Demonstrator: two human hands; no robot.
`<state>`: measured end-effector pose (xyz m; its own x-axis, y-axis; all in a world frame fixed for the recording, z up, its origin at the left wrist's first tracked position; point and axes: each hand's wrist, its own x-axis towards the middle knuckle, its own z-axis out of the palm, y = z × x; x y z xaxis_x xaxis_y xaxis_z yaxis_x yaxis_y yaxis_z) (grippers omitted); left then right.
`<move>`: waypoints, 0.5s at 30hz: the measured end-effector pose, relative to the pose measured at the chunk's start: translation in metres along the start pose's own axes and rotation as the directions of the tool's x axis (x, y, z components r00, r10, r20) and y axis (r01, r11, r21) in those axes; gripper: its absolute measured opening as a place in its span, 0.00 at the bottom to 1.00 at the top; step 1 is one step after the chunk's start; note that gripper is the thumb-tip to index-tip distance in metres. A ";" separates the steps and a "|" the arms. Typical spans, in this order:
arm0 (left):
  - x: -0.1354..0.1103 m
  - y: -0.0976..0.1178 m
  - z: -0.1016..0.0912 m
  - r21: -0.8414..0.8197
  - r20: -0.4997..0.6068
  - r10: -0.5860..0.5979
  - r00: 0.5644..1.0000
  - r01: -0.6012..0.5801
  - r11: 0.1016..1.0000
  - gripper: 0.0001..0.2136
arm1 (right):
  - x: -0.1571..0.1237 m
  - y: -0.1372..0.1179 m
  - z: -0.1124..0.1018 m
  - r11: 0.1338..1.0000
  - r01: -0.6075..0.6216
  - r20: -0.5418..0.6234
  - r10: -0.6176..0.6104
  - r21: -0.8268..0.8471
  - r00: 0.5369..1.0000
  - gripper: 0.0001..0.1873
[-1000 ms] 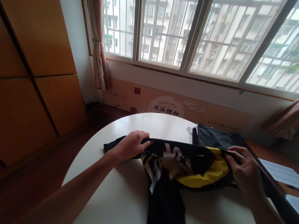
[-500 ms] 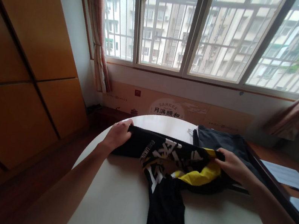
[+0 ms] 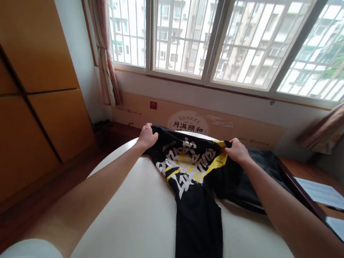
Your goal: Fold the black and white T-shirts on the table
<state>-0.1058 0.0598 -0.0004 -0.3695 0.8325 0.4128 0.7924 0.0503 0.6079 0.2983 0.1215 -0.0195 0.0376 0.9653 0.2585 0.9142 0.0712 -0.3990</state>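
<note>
A black garment (image 3: 200,226) with white lettering and yellow patches is stretched between my two hands over the far part of a white round table (image 3: 130,223). My left hand (image 3: 148,137) is closed on its far left corner. At a yellow-and-black edge on the right, my right hand (image 3: 237,151) grips the cloth. One long black sleeve or leg hangs toward me and lies on the tabletop. Folds hide the garment's exact kind. Just beyond my right forearm lies a dark folded cloth (image 3: 256,178), partly covered by the garment.
On the right stands a brown wooden desk (image 3: 290,168) with white papers (image 3: 322,194) and a dark pen (image 3: 338,209). Orange-brown cabinets (image 3: 42,133) line the left. A printed cardboard panel (image 3: 138,110) leans below the barred window (image 3: 182,29), with curtains (image 3: 104,60) at its sides.
Both hands have moved away from me and closer together, carrying the garment's far edge with them. More of the lettering shows, and the trailing black part has slid farther onto the table.
</note>
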 end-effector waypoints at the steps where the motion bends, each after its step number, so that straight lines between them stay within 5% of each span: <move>1: -0.012 -0.001 0.004 0.025 0.051 0.058 0.997 -0.059 0.998 0.20 | 0.001 0.002 0.004 1.000 -0.009 0.009 0.009 -0.012 1.000 0.21; 4: -0.063 0.000 0.009 0.012 0.293 0.255 0.922 -0.270 0.963 0.13 | -0.001 0.009 0.013 0.999 -0.017 0.050 0.019 -0.045 0.999 0.19; 8: -0.132 0.006 -0.002 -0.155 0.525 0.510 0.681 -0.512 0.845 0.09 | -0.016 0.014 0.013 0.997 -0.011 0.086 0.018 -0.079 0.996 0.23; 10: -0.155 0.008 -0.010 -0.181 0.582 0.543 0.605 -0.555 0.812 0.09 | -0.032 0.012 0.009 0.992 -0.010 0.065 0.018 -0.123 0.998 0.30; 12: -0.166 0.008 -0.014 -0.168 0.615 0.532 0.582 -0.562 0.810 0.06 | -0.057 0.005 0.004 0.985 0.050 0.019 -0.047 -0.167 0.999 0.33; 15: -0.166 0.002 -0.012 -0.155 0.577 0.516 0.633 -0.535 0.830 0.08 | -0.117 -0.014 -0.006 0.936 0.353 0.063 -0.352 -0.001 0.934 0.26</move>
<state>-0.0487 -0.0848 -0.0596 0.4550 0.8713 0.1841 0.7803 -0.4897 0.3890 0.2836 0.0061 -0.0389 -0.3123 0.8923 0.3262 0.8689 0.4070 -0.2816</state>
